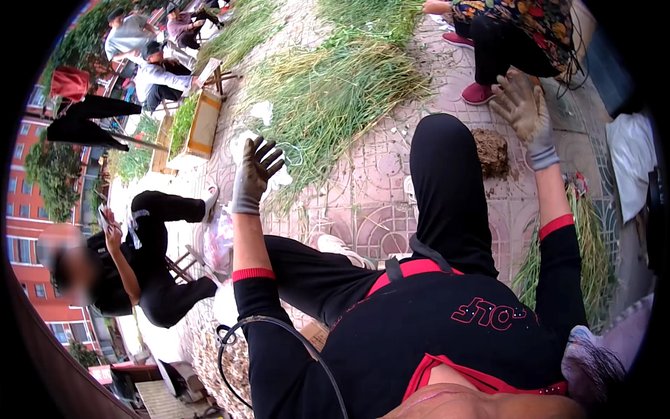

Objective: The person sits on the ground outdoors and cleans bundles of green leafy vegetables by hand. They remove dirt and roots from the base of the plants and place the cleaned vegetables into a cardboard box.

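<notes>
My left hand point(255, 175), in a grey knit work glove with a dirty coated palm, is raised over the paving with its fingers spread and nothing in it. White plastic point(280, 178) lies just behind it on the ground. My right hand point(525, 118), gloved alike, is held up at the right, palm showing and fingers apart, also with nothing in it. Near its wrist a brown clump of soil or roots point(490, 153) sits on the tiles beside my knee. Between and beyond both hands spreads a large heap of cut green and yellow grass stalks point(335, 99).
A bundle of grass stalks point(586, 241) lies by my right arm. A box of green plants point(204, 125) stands at upper left. A person in black sits at left holding a phone; others sit farther off. Another person's legs are at upper right, near a white bag point(632, 162).
</notes>
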A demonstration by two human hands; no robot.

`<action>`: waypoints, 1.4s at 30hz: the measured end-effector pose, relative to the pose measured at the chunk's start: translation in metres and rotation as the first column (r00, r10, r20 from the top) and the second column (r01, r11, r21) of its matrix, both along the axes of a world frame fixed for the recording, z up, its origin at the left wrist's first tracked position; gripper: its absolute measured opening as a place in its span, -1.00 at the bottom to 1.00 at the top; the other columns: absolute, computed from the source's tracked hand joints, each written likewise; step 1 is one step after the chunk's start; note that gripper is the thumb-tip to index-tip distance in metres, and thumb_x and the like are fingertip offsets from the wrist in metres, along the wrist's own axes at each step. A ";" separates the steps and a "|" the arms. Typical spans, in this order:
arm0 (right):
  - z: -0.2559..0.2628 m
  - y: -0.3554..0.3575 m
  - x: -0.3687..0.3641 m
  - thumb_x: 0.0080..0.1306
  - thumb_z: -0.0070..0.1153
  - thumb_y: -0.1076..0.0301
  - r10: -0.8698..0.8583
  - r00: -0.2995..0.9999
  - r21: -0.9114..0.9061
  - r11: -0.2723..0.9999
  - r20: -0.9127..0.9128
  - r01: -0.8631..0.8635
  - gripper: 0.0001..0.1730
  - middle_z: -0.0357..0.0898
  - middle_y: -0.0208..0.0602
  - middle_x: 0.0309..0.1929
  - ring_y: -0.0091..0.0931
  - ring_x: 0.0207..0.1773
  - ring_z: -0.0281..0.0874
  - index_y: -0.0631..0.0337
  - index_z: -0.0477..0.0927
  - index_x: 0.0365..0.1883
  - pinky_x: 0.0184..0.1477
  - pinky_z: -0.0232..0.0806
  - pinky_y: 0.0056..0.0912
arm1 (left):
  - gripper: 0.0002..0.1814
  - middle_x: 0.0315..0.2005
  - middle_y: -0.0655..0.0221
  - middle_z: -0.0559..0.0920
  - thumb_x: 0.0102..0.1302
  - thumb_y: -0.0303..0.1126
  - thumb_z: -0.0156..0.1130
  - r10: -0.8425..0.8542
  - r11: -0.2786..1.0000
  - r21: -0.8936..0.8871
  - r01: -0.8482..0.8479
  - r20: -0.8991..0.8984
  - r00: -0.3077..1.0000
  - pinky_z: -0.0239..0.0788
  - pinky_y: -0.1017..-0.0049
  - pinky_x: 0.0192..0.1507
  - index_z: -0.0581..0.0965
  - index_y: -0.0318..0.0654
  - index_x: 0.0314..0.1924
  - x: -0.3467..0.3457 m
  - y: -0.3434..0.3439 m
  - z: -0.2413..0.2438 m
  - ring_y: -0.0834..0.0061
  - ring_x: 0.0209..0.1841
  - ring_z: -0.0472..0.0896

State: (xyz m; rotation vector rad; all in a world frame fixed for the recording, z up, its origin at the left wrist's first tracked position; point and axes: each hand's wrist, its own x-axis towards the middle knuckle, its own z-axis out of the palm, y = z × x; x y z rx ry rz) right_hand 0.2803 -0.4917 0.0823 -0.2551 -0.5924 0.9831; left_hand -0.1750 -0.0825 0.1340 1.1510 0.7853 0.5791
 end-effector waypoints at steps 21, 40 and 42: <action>0.016 0.299 -0.006 0.45 -0.24 0.09 -0.338 0.883 -0.436 0.882 -0.327 0.176 -0.53 0.47 0.02 -0.12 -0.17 -0.01 0.47 0.37 0.34 0.02 0.15 0.30 0.04 | -0.42 0.01 0.03 0.56 0.29 -0.09 0.12 -0.067 0.689 0.488 0.536 -0.693 0.718 0.35 0.39 0.06 0.40 -0.39 0.17 0.062 0.038 -0.131 0.22 0.01 0.57; -0.018 0.271 0.054 0.47 -0.29 0.11 -0.417 0.829 -0.569 0.808 -0.372 0.152 -0.47 0.44 0.08 0.00 -0.16 0.09 0.42 0.51 0.33 0.06 0.21 0.27 -0.02 | -0.48 0.14 0.08 0.42 0.28 -0.05 0.01 -0.210 0.300 0.000 0.954 -0.976 0.065 0.42 0.22 -0.02 0.33 0.10 0.24 0.293 0.021 -0.345 0.09 0.05 0.53; -0.022 0.269 0.057 0.47 -0.28 0.12 -0.425 0.827 -0.556 0.813 -0.367 0.171 -0.47 0.44 0.08 -0.01 -0.15 0.09 0.43 0.52 0.33 0.06 0.21 0.28 -0.03 | -0.61 0.00 0.15 0.54 0.30 -0.10 -0.01 -0.171 0.357 0.134 0.924 -0.964 0.206 0.43 0.22 -0.07 0.46 0.13 0.11 0.268 0.009 -0.336 0.13 0.00 0.55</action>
